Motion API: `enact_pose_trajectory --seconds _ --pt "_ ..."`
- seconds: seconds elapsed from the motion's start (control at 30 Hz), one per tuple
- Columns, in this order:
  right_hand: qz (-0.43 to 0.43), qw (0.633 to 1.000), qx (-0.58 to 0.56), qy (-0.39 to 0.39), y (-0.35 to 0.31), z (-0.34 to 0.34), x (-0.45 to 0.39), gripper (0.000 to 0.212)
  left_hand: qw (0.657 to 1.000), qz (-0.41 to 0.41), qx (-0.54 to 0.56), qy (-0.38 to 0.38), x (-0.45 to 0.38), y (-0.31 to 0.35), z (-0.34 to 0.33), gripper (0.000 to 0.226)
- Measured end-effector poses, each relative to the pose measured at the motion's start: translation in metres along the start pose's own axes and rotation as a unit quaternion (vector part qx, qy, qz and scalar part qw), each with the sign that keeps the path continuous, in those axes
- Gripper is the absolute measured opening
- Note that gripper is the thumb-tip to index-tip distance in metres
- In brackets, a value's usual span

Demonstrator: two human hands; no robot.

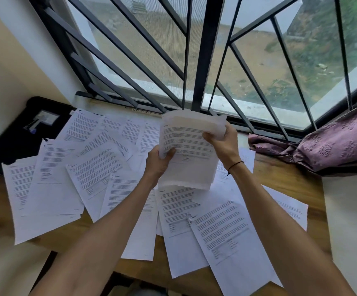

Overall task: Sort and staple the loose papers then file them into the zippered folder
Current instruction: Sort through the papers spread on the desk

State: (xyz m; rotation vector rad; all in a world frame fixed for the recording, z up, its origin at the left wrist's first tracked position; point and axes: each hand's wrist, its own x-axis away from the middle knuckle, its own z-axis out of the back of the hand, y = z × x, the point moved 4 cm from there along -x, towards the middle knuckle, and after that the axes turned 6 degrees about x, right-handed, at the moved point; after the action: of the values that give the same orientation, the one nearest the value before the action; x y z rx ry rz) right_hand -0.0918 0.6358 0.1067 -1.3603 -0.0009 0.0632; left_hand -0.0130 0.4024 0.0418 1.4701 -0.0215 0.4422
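Note:
Both of my hands hold up a small stack of printed papers (189,154) above the wooden table (280,178). My left hand (159,161) grips the stack's left edge, thumb on the front sheet. My right hand (223,142) pinches the top sheets at the right, bending them back over the top. Several loose printed sheets (92,174) lie scattered and overlapping across the table under my arms. A black zippered folder (24,133) with a small label window lies at the far left, partly covered by papers. No stapler shows.
A barred window (203,60) runs along the table's far edge. A purple patterned curtain (331,142) is bunched at the right end of the sill. A cream wall stands at left; the table's front edge is near my elbows.

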Motion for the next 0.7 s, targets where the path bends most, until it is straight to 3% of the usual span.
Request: enact_pose_trajectory --seconds 0.13,0.27,0.4,0.5,0.7 --pt "0.013 0.999 0.014 0.035 0.007 -0.003 0.003 0.025 0.993 -0.016 -0.116 0.01 0.0 0.008 0.001 0.055" --pt "0.023 0.998 -0.014 0.056 0.006 -0.001 0.005 0.028 0.997 -0.071 0.013 0.005 0.003 0.036 0.0 0.036" --pt "0.04 0.997 -0.047 0.05 -0.002 -0.003 0.014 0.026 0.993 -0.106 0.051 0.03 0.006 0.046 -0.003 0.027" --pt "0.005 0.998 -0.048 0.038 0.005 -0.009 0.021 0.035 0.993 -0.1 0.061 0.018 0.011 0.042 -0.01 0.031" --pt "-0.021 1.0 -0.01 -0.017 0.023 -0.018 0.031 0.027 0.996 -0.079 0.028 -0.014 0.015 0.033 -0.013 0.042"
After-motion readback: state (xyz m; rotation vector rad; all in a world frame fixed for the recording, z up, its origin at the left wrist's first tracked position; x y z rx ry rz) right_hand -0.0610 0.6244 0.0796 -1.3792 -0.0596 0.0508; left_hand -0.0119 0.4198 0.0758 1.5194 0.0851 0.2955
